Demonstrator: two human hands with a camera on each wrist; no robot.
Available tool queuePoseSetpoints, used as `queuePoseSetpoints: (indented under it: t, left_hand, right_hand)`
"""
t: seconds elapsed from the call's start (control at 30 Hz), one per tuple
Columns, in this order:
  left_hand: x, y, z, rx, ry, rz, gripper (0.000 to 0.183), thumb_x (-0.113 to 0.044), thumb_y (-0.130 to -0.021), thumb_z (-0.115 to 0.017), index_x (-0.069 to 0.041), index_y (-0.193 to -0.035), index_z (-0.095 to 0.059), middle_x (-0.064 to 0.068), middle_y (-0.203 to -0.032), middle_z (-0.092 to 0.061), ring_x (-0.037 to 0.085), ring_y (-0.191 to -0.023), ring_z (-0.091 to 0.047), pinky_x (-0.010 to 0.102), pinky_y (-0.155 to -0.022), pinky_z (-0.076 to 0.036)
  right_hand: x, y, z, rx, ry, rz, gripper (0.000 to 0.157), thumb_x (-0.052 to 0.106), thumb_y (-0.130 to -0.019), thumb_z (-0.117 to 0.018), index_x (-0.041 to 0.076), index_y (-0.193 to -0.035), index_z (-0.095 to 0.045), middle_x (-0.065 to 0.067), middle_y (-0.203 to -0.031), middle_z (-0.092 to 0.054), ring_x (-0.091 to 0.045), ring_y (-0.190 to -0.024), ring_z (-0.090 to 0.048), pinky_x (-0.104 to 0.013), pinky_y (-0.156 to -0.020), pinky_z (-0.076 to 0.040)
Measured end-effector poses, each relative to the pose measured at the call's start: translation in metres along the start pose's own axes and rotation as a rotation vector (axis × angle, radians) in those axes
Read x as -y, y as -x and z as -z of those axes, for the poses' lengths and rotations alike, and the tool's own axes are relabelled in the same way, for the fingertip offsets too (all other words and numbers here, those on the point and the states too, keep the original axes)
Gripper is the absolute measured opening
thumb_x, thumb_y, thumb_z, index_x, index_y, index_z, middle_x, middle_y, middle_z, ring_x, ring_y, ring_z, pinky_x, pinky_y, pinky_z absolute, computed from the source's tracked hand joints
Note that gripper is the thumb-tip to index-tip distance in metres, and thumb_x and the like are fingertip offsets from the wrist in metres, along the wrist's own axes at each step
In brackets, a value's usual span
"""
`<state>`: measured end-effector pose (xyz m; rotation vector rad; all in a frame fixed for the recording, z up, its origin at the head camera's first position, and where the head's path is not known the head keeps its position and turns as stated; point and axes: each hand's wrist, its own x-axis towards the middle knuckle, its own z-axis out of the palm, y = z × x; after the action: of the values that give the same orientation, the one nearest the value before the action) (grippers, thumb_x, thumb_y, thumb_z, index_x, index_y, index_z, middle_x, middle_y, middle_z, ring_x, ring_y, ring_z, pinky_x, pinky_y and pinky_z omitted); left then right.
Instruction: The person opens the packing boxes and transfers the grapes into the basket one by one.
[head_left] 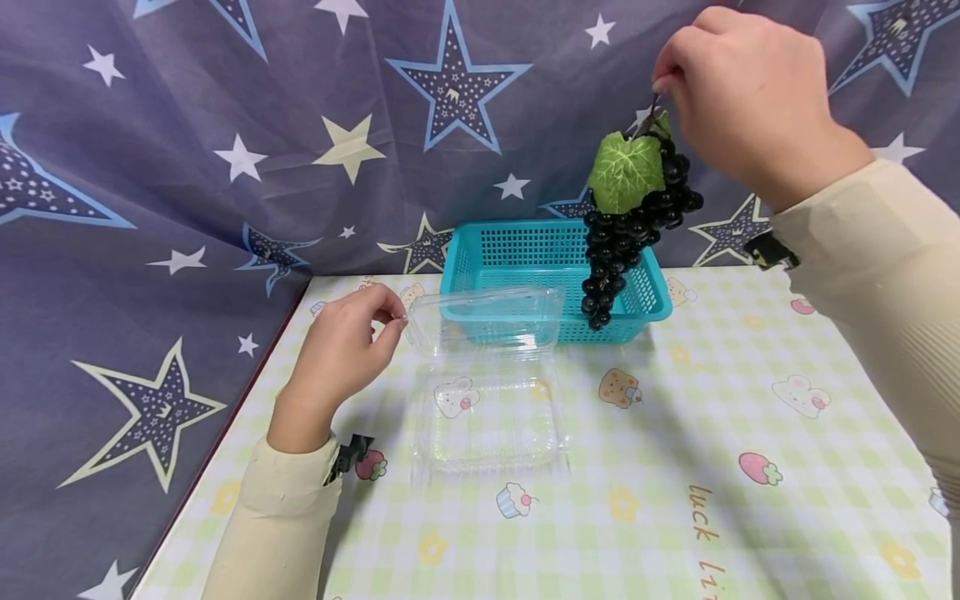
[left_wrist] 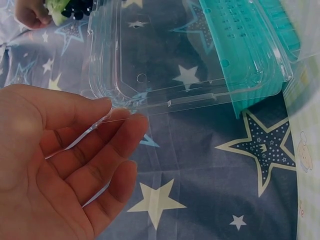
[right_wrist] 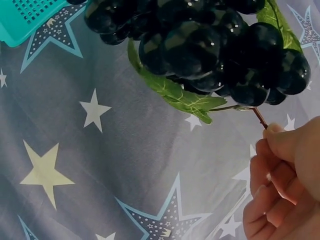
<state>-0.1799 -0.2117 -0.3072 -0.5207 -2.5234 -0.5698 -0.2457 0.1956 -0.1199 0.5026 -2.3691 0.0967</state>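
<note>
A bunch of black grapes (head_left: 618, 242) with green leaves (head_left: 627, 172) hangs by its stem from my right hand (head_left: 750, 100), which pinches the stem between thumb and finger. In the head view the bunch overlaps the right part of the teal basket (head_left: 487, 267). My left hand (head_left: 341, 354) pinches the lid corner of a clear plastic clamshell box (head_left: 491, 425). The lid (left_wrist: 165, 55) stands raised at the back, and the base lies on the table with only the printed cloth showing through it.
The teal basket stands at the table's far edge, behind the clear box. A dark curtain with stars (head_left: 300, 150) hangs behind and to the left. The table wears a checked cloth (head_left: 600, 533) with cartoon prints.
</note>
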Motion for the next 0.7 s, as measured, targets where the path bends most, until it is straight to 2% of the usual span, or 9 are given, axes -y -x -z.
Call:
queuePoseSetpoints:
  t: [0.47,0.7]
  left_hand:
    - [0.001,0.0,-0.001,0.003,0.005,0.001,0.003,-0.012,-0.091,-0.066,-0.013,-0.094,-0.068,-0.001,-0.091,-0.074,0.016,-0.069,-0.061,0.035,-0.065,-0.044]
    - [0.001,0.0,0.0,-0.001,0.009,-0.003,0.005,-0.011,-0.091,-0.066,-0.015,-0.094,-0.067,-0.002,-0.091,-0.074,0.016,-0.073,-0.065,0.035,-0.066,-0.044]
  right_hand:
    - [-0.004,-0.013,-0.007,0.039,0.022,-0.048,0.037,0.021,-0.109,-0.041,0.005,-0.118,-0.073,-0.021,-0.122,-0.065,-0.046,-0.106,-0.06,-0.073,-0.086,-0.046]
    - [-0.003,-0.011,-0.017,0.073,0.025,-0.044,0.031,0.019,-0.107,-0.045,0.006,-0.117,-0.072,-0.019,-0.115,-0.063,-0.044,-0.104,-0.061,-0.072,-0.083,-0.047]
